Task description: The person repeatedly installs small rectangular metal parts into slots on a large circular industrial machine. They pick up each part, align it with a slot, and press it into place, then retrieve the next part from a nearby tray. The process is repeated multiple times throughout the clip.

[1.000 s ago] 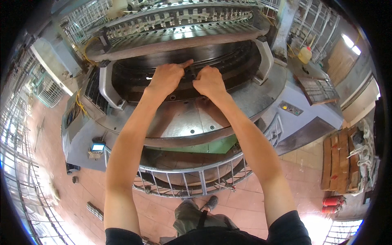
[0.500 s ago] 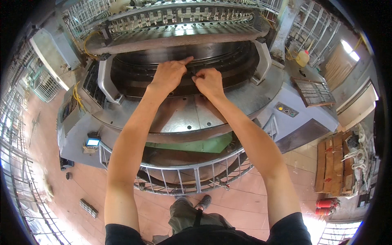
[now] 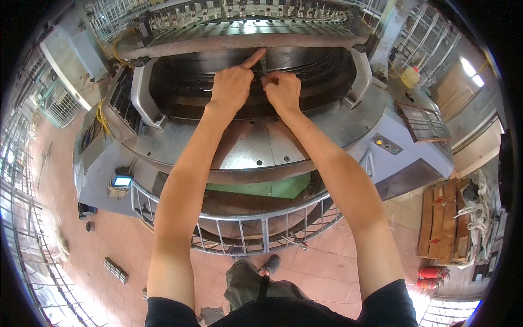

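Note:
Both arms reach into the opening of a large circular knitting machine point(image 3: 256, 109), over its dark cylinder point(image 3: 185, 87). My left hand point(image 3: 231, 87) has its index finger stretched up and away, its tip by the upper end of a thin greyish strip point(image 3: 263, 66); the other fingers curl loosely. The strip's lower end runs to my right hand point(image 3: 283, 90), whose thumb and index finger pinch together on it. Its exact kind is too small to tell. The knuckles hide part of the cylinder behind them.
Metal brackets point(image 3: 143, 92) flank the opening. Below it curve a steel ledge point(image 3: 239, 147) and a guard rail point(image 3: 265, 234). A small lit screen point(image 3: 122, 181) is at left, a button panel point(image 3: 387, 144) at right. Wooden pallets point(image 3: 438, 218) and red cylinders point(image 3: 430, 272) stand farther right.
Both hands have moved up and slightly right in the view. The left index finger now points more upward, and the thin strip shows between the hands.

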Motion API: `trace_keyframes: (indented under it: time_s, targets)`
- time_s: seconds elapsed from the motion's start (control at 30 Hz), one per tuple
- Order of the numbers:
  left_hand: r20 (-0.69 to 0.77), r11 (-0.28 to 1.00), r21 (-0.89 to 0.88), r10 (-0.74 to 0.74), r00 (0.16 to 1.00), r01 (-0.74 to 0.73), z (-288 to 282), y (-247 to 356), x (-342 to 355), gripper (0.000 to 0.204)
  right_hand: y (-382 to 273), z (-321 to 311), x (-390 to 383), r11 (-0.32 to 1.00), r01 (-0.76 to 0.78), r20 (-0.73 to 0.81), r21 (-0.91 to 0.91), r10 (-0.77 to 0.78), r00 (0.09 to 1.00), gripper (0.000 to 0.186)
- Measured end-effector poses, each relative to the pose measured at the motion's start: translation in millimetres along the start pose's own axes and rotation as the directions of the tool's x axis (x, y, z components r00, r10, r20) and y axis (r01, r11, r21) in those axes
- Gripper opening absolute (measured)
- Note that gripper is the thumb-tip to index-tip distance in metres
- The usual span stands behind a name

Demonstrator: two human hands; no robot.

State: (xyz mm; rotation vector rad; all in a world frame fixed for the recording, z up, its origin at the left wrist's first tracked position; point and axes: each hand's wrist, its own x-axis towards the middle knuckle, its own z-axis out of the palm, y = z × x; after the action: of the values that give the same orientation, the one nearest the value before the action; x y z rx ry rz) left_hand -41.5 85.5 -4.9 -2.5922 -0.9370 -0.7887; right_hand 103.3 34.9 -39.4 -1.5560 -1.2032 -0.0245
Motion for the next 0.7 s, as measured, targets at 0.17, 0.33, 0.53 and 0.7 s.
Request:
trace_keyframes:
  time_s: [0.17,0.33,0.53,0.7]
  targets:
    - [-0.016,0.998,0.000,-0.061,0.998,0.061,-5,4,6,0.012,7,20,19,0.997,0.064,-0.091,-0.038,-0.067,0.994,0.015]
    - [-0.018,0.995,0.068,-0.067,0.998,0.068,0,5,6,0.021,3,31,31,0.985,-0.008,-0.171,0.170,0.038,0.985,0.019]
    - [-0.043,0.999,0.054,-0.005,0.999,0.008,-6,8,0,0.032,-5,9,37,0.929,0.015,-0.072,-0.370,-0.045,0.996,0.040]
    - [-0.134,0.967,-0.248,-0.090,0.987,0.054,-21,15,-14,0.029,-7,-2,46,0.987,-0.142,0.140,-0.076,0.152,0.978,0.037]
